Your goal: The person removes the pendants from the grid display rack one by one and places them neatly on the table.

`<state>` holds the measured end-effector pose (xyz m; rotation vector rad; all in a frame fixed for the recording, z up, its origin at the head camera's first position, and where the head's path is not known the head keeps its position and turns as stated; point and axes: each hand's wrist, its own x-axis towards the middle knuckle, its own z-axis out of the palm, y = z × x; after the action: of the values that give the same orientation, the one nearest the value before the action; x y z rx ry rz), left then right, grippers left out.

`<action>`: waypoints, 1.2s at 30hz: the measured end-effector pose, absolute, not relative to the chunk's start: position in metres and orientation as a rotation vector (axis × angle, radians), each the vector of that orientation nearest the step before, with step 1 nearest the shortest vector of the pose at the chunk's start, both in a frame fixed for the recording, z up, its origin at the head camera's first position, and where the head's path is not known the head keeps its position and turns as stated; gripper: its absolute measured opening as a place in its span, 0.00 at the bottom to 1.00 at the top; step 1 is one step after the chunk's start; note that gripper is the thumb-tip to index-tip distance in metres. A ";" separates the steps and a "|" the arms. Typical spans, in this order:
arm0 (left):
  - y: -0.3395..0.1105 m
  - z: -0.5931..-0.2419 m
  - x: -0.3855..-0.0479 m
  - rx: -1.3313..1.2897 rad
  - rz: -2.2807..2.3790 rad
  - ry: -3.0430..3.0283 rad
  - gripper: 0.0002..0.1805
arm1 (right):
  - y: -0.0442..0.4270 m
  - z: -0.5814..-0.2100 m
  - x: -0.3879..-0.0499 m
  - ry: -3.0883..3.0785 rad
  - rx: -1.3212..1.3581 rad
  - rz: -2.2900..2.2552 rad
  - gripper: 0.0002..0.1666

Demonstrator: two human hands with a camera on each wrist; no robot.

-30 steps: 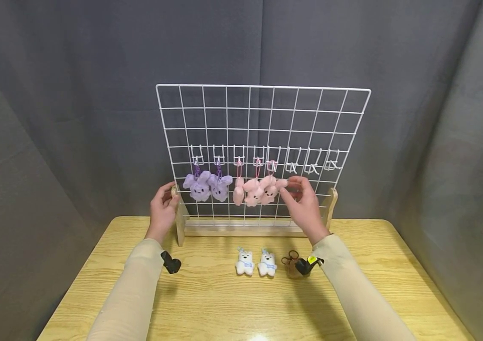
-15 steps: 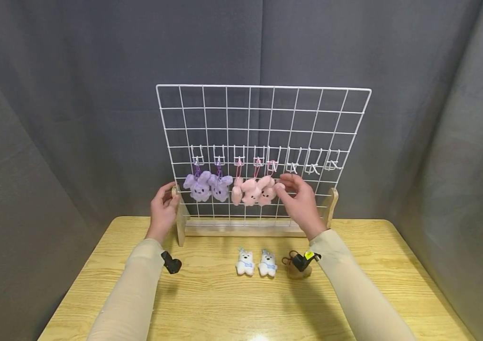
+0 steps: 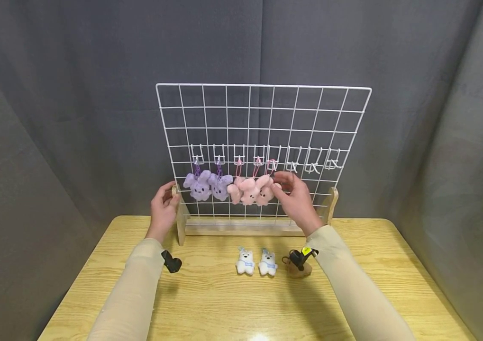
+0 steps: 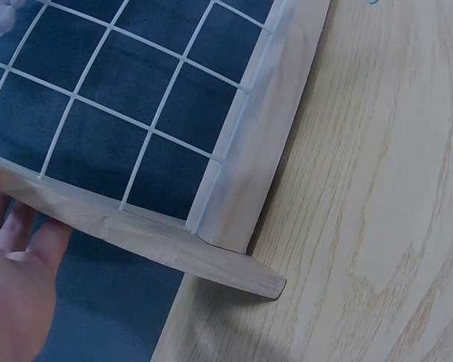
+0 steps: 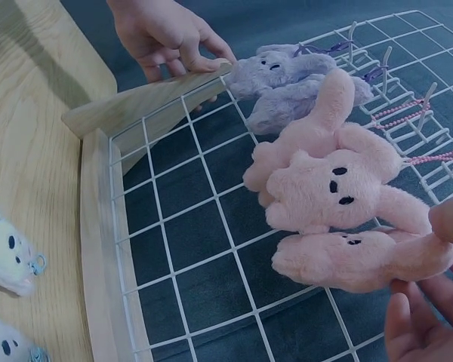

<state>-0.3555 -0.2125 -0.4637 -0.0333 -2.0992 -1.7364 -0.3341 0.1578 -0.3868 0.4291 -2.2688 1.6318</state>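
Note:
In the head view, my left hand (image 3: 162,212) grips the wooden side upright (image 3: 180,215) of a white wire grid rack (image 3: 262,129). The left wrist view shows its fingers behind that upright (image 4: 136,235). My right hand (image 3: 298,201) pinches an ear of the rightmost pink plush bunny keychain (image 5: 336,260), whose pink loop is on a hook. This bunny presses against the middle pink bunny (image 3: 249,192), which leans on the left pink one (image 3: 234,193). Two purple plush bunny keychains (image 3: 200,187) hang on hooks further left.
Bare hooks (image 3: 312,166) line the rack's right side. On the wooden table (image 3: 215,303) before it lie two white plush bear keychains (image 3: 245,263) (image 3: 268,264). A brown plush keychain (image 3: 303,271) lies right of them, partly hidden by the wrist camera. Grey curtains (image 3: 207,42) surround the table.
My right hand has moved a little left with the rightmost pink bunny. The other two pink bunnies have been pushed left, and the left one has turned. My left hand has stayed still.

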 end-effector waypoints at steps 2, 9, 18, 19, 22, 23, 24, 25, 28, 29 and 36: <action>-0.213 -0.464 -0.356 -0.033 -1.736 -2.099 0.24 | 0.157 -0.386 -0.334 -2.280 0.439 1.620 0.22; -0.213 -0.465 -0.357 -0.026 -1.726 -2.104 0.24 | 0.157 -0.385 -0.332 -2.347 0.457 1.618 0.27; -0.213 -0.465 -0.357 -0.032 -1.718 -2.109 0.24 | 0.158 -0.382 -0.332 -2.317 0.438 1.716 0.21; -0.213 -0.465 -0.357 -0.031 -1.717 -2.112 0.25 | 0.158 -0.382 -0.332 -2.312 0.436 1.727 0.20; -0.213 -0.465 -0.355 -0.024 -1.718 -2.115 0.25 | 0.157 -0.382 -0.332 -2.304 0.436 1.752 0.18; -0.213 -0.465 -0.355 -0.024 -1.720 -2.114 0.25 | 0.157 -0.382 -0.332 -2.307 0.435 1.757 0.18; -0.213 -0.465 -0.355 -0.025 -1.723 -2.111 0.25 | 0.157 -0.382 -0.332 -2.305 0.434 1.765 0.17; -0.212 -0.464 -0.355 -0.025 -1.723 -2.112 0.25 | 0.156 -0.382 -0.332 -2.305 0.431 1.769 0.17; -0.213 -0.465 -0.355 -0.028 -1.735 -2.100 0.24 | 0.156 -0.382 -0.333 -2.295 0.430 1.773 0.15; -0.213 -0.465 -0.355 -0.026 -1.735 -2.101 0.24 | 0.156 -0.382 -0.334 -2.293 0.431 1.768 0.14; -0.213 -0.465 -0.357 -0.041 -1.738 -2.085 0.24 | 0.158 -0.382 -0.333 -2.262 0.449 1.773 0.11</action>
<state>-0.3571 -0.2129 -0.4652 -0.0407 -2.0849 -1.7378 -0.3328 0.1575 -0.3824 0.4486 -2.2616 1.7728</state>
